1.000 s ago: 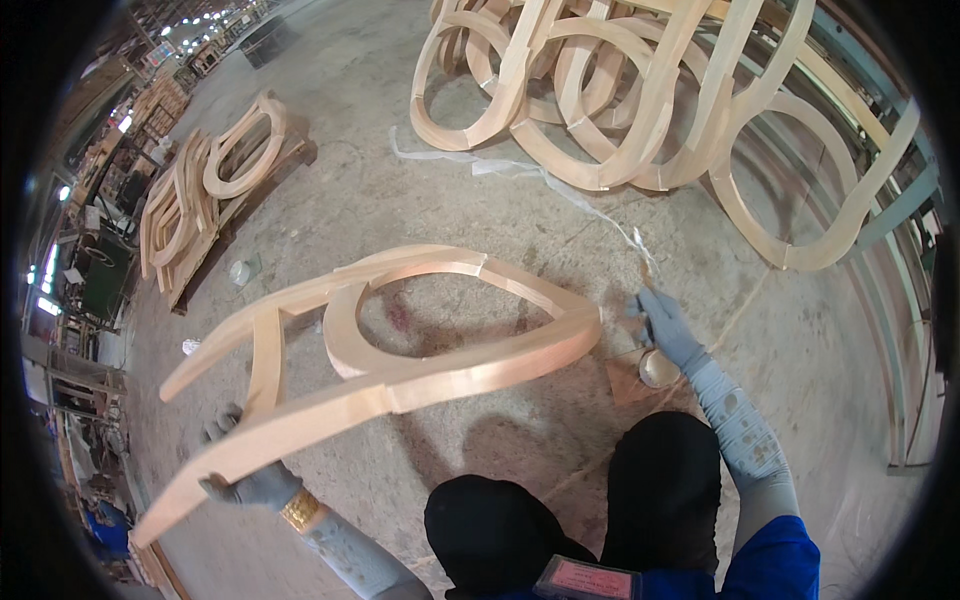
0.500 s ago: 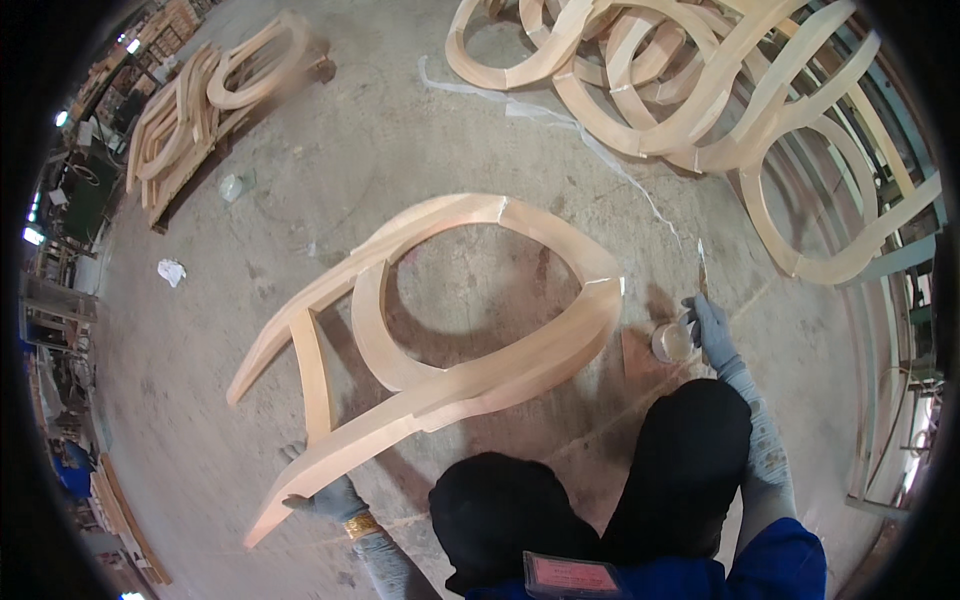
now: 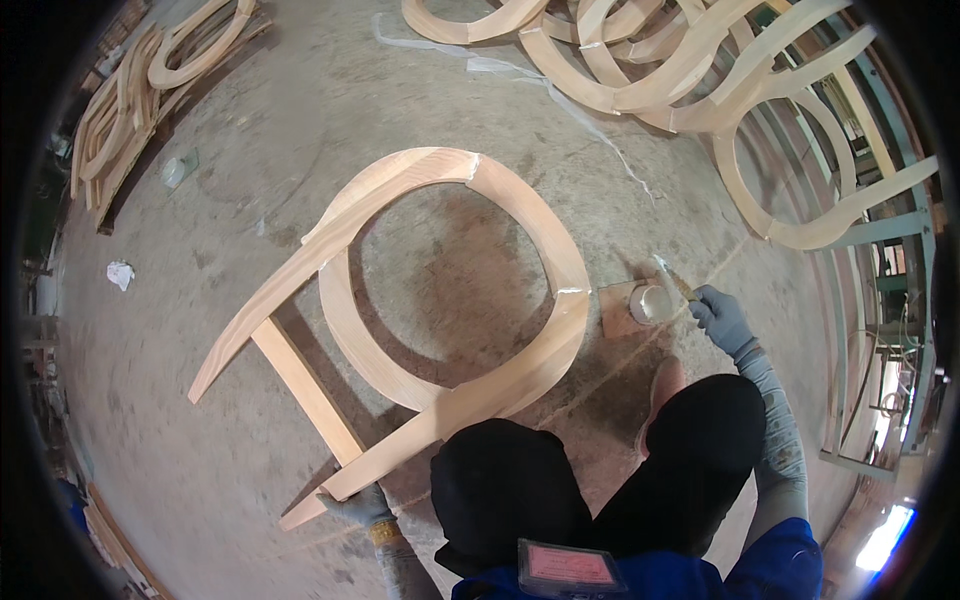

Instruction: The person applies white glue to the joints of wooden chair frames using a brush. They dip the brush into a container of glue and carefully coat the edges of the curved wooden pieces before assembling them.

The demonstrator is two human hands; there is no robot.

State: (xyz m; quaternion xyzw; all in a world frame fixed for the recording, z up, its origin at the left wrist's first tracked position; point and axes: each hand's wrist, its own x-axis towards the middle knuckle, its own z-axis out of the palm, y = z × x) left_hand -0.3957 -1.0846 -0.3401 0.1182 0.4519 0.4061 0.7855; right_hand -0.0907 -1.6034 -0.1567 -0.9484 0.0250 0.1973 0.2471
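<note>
A pale wooden chair frame (image 3: 515, 385), with a ring-shaped part and two long legs joined by a crossbar (image 3: 308, 388), lies before my knees. My left hand (image 3: 358, 505), in a grey glove, is closed round the near leg close to its end. White lines of glue (image 3: 472, 167) mark joints on the ring. My right hand (image 3: 722, 318), also gloved, grips a thin brush (image 3: 682, 285) whose white-smeared tip points up and left. Beside it, a round tub (image 3: 652, 303) stands on a small brown board (image 3: 616, 314). The fingers of my left hand are partly hidden under the wood.
More curved wooden frames (image 3: 640, 90) are piled at the far right against a metal rack (image 3: 890, 235). Another stack (image 3: 130, 110) stands far left. A clear plastic cup (image 3: 178, 170), a crumpled white scrap (image 3: 120, 274) and a plastic strip (image 3: 575, 110) lie on the concrete floor.
The chair frame has turned and lies flatter, its near leg closer to my knees. The brush has swung from upright to leaning left, near the tub. My view has shifted a little.
</note>
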